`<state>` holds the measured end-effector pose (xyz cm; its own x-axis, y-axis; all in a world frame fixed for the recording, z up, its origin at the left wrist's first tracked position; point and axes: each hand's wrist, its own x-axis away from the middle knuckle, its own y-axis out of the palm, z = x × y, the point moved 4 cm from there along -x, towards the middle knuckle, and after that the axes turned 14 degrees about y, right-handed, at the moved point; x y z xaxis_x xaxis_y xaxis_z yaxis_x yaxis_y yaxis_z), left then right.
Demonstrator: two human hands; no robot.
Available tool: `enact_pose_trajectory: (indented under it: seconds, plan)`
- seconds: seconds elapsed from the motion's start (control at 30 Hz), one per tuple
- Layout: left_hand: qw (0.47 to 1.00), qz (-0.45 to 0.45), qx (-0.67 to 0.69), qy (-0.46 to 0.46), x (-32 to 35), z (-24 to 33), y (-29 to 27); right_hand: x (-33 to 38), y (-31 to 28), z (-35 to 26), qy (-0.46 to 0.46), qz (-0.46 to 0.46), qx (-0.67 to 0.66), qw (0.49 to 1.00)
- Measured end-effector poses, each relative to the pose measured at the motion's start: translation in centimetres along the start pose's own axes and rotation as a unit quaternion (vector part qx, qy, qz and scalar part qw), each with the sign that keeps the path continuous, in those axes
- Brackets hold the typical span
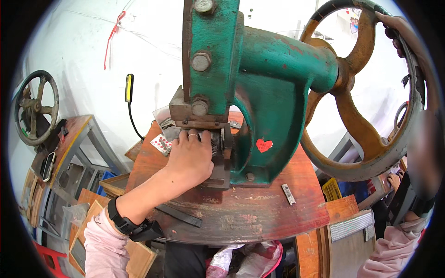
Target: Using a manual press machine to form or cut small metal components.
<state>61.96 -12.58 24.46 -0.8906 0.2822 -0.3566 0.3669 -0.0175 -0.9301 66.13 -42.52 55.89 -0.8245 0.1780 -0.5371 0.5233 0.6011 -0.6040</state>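
Note:
A green hand press stands on a worn reddish wooden table. My left hand, with a ring on one finger, reaches in under the press's steel ram block. Its fingers are bent together over the lower die, and whatever their tips hold is hidden. At the upper right my right hand is wrapped round the rim of the big brown and grey handwheel. A small metal strip lies on the table right of the press base, and a dark flat bar lies near my left forearm.
Behind the die sits a clear plastic box. A lamp on a bent stalk rises at the left. Another handwheel stands far left, near a phone. Below the table edge is a plastic sack. Another person's hand shows far right.

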Motion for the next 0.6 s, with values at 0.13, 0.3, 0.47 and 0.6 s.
enact_pose_trajectory:
  seconds: [0.13, 0.3, 0.47, 0.6]
  plan:
    - [0.999, -0.026, -0.042, -0.01, -0.1, -0.1, 0.4, 2.0, 0.5, -1.3, -0.004, 0.021, -0.022, 1.0]
    - [1.0, -0.008, -0.015, -0.013, 1.2, -1.1, -1.2, 2.9, 0.0, -2.3, 0.151, 0.046, -0.045, 0.986]
    - [0.71, 0.133, 0.665, -0.191, 8.9, -0.3, -2.9, 3.7, 0.3, -2.0, 0.154, 0.036, -0.05, 0.986]
    - [0.328, -0.079, 0.903, -0.266, 15.3, 6.1, 2.2, 3.9, 0.7, -1.0, -0.018, 0.093, 0.021, 0.995]
